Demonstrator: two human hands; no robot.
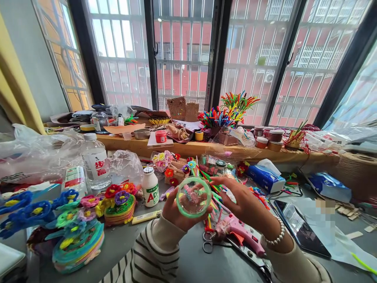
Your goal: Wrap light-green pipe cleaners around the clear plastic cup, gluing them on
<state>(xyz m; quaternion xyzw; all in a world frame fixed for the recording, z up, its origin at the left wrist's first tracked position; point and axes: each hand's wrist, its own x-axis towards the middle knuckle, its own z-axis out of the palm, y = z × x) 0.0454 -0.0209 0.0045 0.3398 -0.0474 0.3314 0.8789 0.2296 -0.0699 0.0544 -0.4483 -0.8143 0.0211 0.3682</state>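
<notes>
My left hand is wrapped round a clear round container with a pale green rim, its open-looking circular end facing me. What lies behind it shows through the clear part. My right hand is raised just to the right, fingers apart, with the index fingertip close to the rim; I cannot tell whether it touches. Below the right hand lies a pink glue gun beside scissors. Several coloured pipe cleaners lie behind the container. A white bottle stands left of my left hand.
Pipe-cleaner flowers on a striped round base and a second such piece stand left. A water bottle is behind them. On the right are a phone and a tissue pack. A cluttered ledge runs below the windows.
</notes>
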